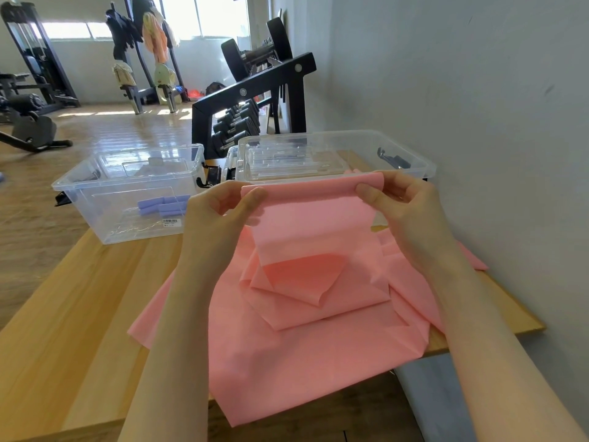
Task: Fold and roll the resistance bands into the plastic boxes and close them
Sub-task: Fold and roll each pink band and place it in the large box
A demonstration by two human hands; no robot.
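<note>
Pink band's (314, 224) top edge pinched by both hands (220, 205).

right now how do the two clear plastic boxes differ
The left box is open and holds purple rolled bands; the right box has a lid resting on top. The left box stands clear of the pink band; the right box sits behind it. Both are transparent.

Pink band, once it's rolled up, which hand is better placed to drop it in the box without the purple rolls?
Right, probably. The right hand pinches the pink band just in front of that right box; the left hand sits nearer the left box holding purple rolls.
</note>
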